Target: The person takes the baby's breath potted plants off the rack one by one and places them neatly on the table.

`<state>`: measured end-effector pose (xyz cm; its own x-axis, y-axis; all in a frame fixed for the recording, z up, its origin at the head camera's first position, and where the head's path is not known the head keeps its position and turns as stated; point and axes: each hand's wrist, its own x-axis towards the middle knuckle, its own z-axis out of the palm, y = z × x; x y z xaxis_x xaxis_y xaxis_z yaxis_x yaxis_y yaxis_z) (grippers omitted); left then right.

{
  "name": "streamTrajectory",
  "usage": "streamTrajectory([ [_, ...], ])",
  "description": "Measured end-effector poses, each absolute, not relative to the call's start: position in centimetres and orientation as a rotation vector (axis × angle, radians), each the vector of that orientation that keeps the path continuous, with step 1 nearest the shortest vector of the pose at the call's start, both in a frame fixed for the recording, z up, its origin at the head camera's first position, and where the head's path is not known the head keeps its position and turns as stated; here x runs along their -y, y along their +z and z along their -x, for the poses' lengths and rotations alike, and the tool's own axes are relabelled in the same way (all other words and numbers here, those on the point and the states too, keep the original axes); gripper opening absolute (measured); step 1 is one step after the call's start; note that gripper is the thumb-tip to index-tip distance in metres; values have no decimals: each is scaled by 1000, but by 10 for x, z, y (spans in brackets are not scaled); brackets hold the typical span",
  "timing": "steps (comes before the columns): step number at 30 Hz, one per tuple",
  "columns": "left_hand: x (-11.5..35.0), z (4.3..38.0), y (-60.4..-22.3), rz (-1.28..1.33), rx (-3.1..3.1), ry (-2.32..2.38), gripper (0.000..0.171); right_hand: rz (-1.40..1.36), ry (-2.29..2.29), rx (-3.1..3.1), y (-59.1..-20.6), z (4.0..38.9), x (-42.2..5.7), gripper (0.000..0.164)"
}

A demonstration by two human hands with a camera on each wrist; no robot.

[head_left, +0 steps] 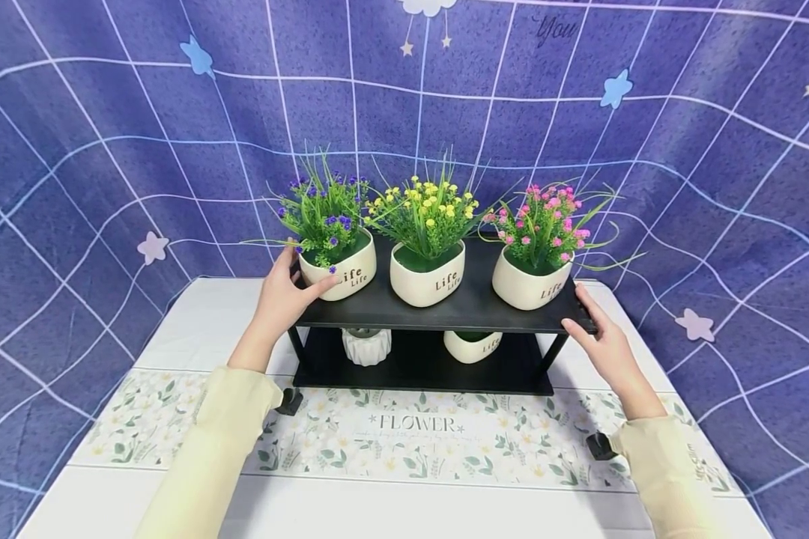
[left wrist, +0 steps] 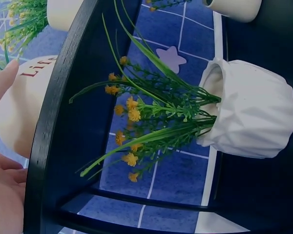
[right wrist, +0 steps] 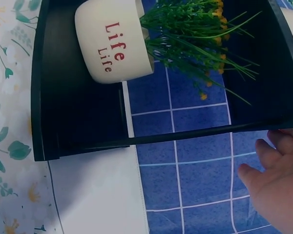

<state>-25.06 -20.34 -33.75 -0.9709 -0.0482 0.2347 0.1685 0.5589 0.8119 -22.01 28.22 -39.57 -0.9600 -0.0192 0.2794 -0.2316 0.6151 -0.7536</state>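
Observation:
My left hand (head_left: 286,294) grips the left side of a cream "Life" pot (head_left: 346,272) with purple flowers, its thumb across the front. The pot stands on the top board of a black two-tier shelf (head_left: 479,299). At the shelf's right front corner, my right hand (head_left: 607,348) holds the edge, thumb at the front and fingers along the end. In the right wrist view its fingertips (right wrist: 263,152) reach the board's end. A pot (head_left: 428,275) with yellow flowers is in the middle; one (head_left: 531,284) with pink flowers is at right.
On the lower board stand a white ribbed pot (left wrist: 254,109) and another cream "Life" pot (right wrist: 112,44), both with orange-yellow flowers. A floral "FLOWER" band (head_left: 411,442) crosses the white table cover (head_left: 350,509). Behind hangs a purple-blue curtain (head_left: 391,112).

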Motion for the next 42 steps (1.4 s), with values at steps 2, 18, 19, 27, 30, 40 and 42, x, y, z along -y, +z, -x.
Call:
streamTrajectory([
  [2, 203, 253, -336, 101, 2570, -1380, 111, -202, 1273, 2597, -395, 220, -282, 64],
  [18, 199, 261, -342, 165, 2526, -1330, 79, -185, 1292, 2579, -396, 219, -283, 64],
  [19, 199, 261, -342, 165, 2523, -1327, 77, -184, 1294, 2580, -396, 219, -283, 64],
  [27, 198, 260, -344, 138, 2485, -1349, 76, -203, 1316, 2556, -401, 221, -285, 64],
  [30, 198, 260, -343, 115, 2471, -1367, 74, -215, 1337, 2545, -401, 221, -283, 64],
  [40, 197, 255, -338, 26, 2432, -1437, 80, -240, 1333, 2542, -400, 221, -282, 64],
  [42, 197, 252, -338, 8, 2426, -1450, 80, -244, 1329, 2547, -400, 221, -282, 64],
])
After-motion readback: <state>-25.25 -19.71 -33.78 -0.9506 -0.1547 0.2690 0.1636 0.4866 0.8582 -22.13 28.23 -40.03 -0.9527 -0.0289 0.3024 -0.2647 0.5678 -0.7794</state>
